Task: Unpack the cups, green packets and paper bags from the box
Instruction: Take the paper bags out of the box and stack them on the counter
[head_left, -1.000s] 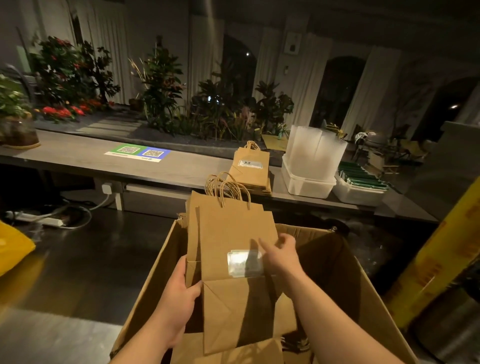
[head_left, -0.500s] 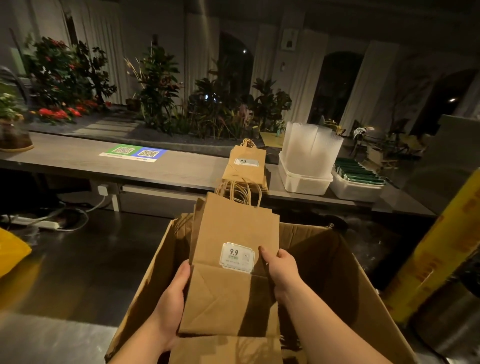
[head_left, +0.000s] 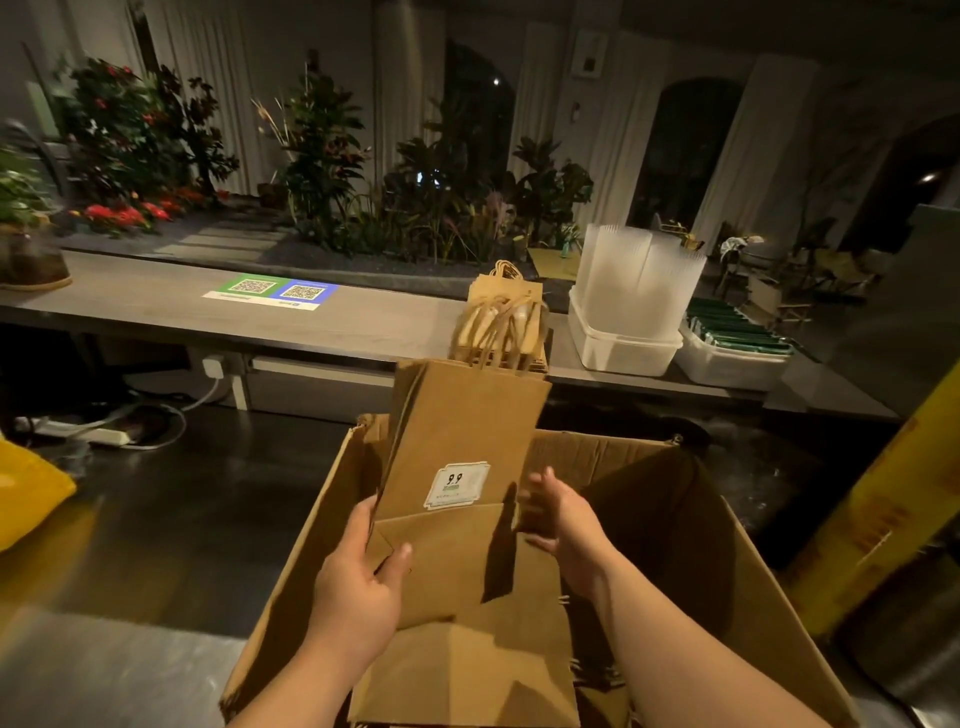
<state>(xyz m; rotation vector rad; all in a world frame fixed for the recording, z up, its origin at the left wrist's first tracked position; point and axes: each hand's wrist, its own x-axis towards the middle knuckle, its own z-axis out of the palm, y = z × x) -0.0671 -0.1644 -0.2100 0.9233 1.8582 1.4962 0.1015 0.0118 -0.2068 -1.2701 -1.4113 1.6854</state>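
Note:
A bundle of brown paper bags with a white "9.9" sticker stands upright over the open cardboard box. My left hand grips the bundle's lower left edge. Blurred, with fingers spread, my right hand is at the bundle's right edge. More flat bags lie in the box beneath. On the counter beyond are a stack of paper bags, clear cups in a white tub, and green packets in a second tub.
A QR-code sign lies on the counter, with plants behind it. A power strip and cables sit on the dark floor to the left. A yellow object is at the left edge and a yellow column at the right.
The bundle has risen out of the box and moved toward the counter. My right hand has loosened from the bundle's right edge; my left hand keeps its hold.

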